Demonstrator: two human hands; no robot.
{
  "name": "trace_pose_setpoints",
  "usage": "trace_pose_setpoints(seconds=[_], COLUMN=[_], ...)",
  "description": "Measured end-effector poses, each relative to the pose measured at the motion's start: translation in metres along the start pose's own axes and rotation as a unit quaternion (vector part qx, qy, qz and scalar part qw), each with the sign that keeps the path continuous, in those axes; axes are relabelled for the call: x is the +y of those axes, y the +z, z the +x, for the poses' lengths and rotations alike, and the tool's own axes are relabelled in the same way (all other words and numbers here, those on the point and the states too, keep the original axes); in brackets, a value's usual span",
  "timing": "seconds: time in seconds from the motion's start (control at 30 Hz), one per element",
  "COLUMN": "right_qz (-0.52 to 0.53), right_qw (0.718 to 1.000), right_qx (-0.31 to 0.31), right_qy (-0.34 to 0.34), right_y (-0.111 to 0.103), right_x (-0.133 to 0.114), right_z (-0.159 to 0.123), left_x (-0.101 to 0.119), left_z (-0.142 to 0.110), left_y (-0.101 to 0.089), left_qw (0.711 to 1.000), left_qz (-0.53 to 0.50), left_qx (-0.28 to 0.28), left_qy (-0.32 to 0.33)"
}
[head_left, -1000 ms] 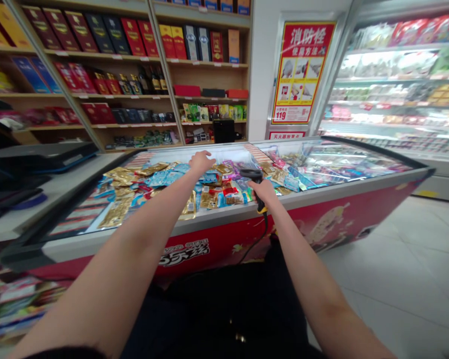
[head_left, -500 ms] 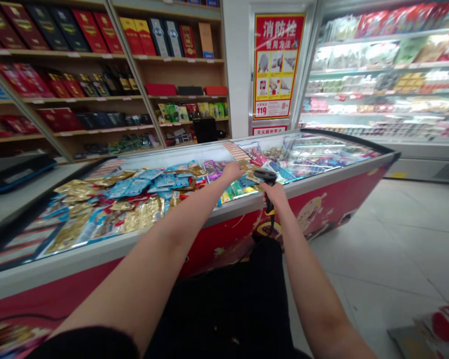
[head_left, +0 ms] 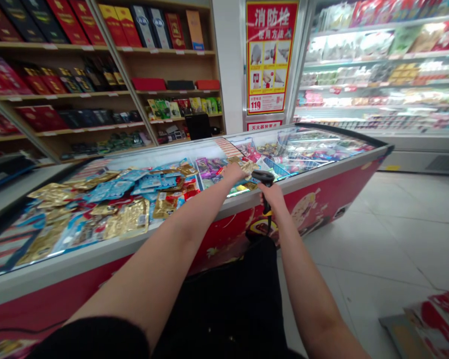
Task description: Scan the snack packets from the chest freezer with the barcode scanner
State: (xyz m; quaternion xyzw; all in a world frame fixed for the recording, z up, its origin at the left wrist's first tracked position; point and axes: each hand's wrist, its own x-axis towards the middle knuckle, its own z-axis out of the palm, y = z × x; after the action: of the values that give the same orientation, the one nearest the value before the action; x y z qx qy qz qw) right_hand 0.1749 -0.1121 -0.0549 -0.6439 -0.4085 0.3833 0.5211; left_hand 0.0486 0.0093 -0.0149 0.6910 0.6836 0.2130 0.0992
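My right hand (head_left: 272, 195) is closed round the handle of a black barcode scanner (head_left: 263, 176). The scanner's head is held over the near rim of the chest freezer (head_left: 299, 175), and its cord hangs below the grip. My left hand (head_left: 235, 173) reaches over the freezer's inside, just left of the scanner. Its fingertips are partly hidden beside a gold-beige packet (head_left: 249, 167), and whether they grip it is unclear. Purple packets (head_left: 208, 165) lie to the left of that hand. Farther left are heaped blue packets (head_left: 115, 184) and gold packets (head_left: 129, 217).
Wooden shelves (head_left: 172, 54) with boxes and bottles stand behind the freezer. A red fire-hydrant notice (head_left: 271, 60) is on the back wall. A lit refrigerated display (head_left: 377, 60) stands at the right. A red carton (head_left: 437, 324) is on the tiled floor at lower right.
My view has shifted slightly to the right and down. My left hand has moved a little right, closer to the scanner. My right hand still holds the scanner.
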Motion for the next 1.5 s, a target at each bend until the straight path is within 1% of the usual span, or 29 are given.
trace_pose_setpoints(seconds=[0.07, 0.13, 0.27, 0.4, 0.53, 0.87, 1.0, 1.23, 1.37, 1.5], right_qz=[-0.002, -0.008, -0.004, -0.006, -0.02, -0.054, -0.062, -0.09, -0.107, -0.105], right_qw=[1.0, 1.0, 1.0, 1.0, 0.999, 0.997, 0.996, 0.994, 0.991, 0.99], right_qx=[-0.002, -0.004, -0.011, -0.026, -0.038, -0.047, -0.048, -0.056, -0.055, -0.065], right_qy=[-0.002, -0.005, -0.013, -0.017, -0.024, -0.039, -0.04, -0.041, -0.06, -0.073], right_y=[0.002, 0.004, 0.009, 0.013, 0.017, 0.02, 0.021, 0.028, 0.036, 0.053], right_x=[0.001, 0.001, -0.002, -0.009, -0.017, -0.035, -0.039, -0.044, -0.047, -0.052], right_z=[0.001, 0.002, 0.003, -0.001, -0.007, -0.023, -0.025, -0.026, -0.026, -0.029], left_x=[-0.003, -0.008, -0.022, -0.033, -0.04, -0.041, -0.045, -0.061, -0.068, -0.08], left_z=[0.005, 0.01, 0.019, 0.026, 0.027, 0.018, 0.021, 0.029, 0.024, 0.016], left_y=[-0.004, -0.007, -0.011, -0.015, -0.022, -0.038, -0.039, -0.037, -0.044, -0.057], left_qw=[1.0, 0.998, 0.985, 0.965, 0.953, 0.944, 0.942, 0.946, 0.948, 0.952], left_qz=[-0.022, -0.059, -0.167, -0.253, -0.293, -0.313, -0.317, -0.302, -0.294, -0.28], left_qx=[0.011, 0.02, 0.04, 0.07, 0.078, 0.1, 0.106, 0.119, 0.118, 0.125], left_qy=[-0.009, -0.001, 0.011, -0.008, -0.03, -0.026, -0.02, -0.015, -0.024, -0.027])
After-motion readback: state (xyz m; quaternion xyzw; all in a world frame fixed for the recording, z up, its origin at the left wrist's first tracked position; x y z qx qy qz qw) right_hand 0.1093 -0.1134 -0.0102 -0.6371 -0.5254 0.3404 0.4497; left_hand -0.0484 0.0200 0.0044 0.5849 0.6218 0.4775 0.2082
